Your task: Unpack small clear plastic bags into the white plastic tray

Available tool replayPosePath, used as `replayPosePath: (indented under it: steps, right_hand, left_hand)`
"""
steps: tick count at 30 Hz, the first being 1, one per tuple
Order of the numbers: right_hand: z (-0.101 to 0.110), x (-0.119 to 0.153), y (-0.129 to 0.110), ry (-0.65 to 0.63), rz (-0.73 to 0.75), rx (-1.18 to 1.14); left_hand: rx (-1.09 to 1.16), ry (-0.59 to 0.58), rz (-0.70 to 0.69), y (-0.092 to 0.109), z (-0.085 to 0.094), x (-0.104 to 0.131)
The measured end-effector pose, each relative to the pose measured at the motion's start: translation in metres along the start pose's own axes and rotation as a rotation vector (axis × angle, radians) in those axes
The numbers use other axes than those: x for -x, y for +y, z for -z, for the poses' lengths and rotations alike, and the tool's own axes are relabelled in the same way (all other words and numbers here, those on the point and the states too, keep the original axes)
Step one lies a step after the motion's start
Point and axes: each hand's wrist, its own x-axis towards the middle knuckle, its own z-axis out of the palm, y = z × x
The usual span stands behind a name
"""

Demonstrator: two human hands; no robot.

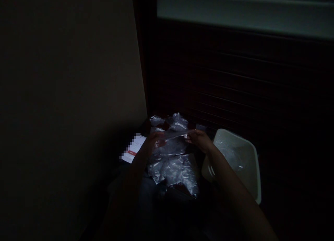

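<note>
A clear plastic bag (173, 145) is stretched between my two hands, its upper edge running from one to the other. My left hand (156, 141) is closed on the bag's left side, dim in the low light. At the right end of the same edge, my right hand (198, 139) pinches the bag. Several crumpled clear plastic bags (174, 171) lie just below, nearer to me. More crumpled plastic (179, 122) sits beyond my hands.
A pale plastic bin (257, 175) with clear plastic inside stands at the right, beside my right forearm. A bright screen (134, 150) is left of my left hand. A plain wall (78, 77) rises at the left, dark slatted panelling (235, 77) behind.
</note>
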Motion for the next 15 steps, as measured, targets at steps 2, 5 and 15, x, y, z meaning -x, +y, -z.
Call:
replayPosePath:
  steps: [2, 5, 15]
  right_hand:
    - [-0.0006, 0.0003, -0.0002, -0.014, -0.002, 0.000]
    - [-0.0004, -0.0005, 0.0010, -0.027, 0.016, 0.038]
    - [0.0015, -0.0038, 0.0050, -0.055, 0.092, 0.207]
  left_hand:
    - [0.023, 0.000, 0.001, 0.0005, 0.0011, 0.0004]
    - [0.058, -0.027, 0.006, 0.0026, 0.0039, 0.0012]
    - [0.004, -0.020, -0.039, -0.0012, 0.0044, -0.0030]
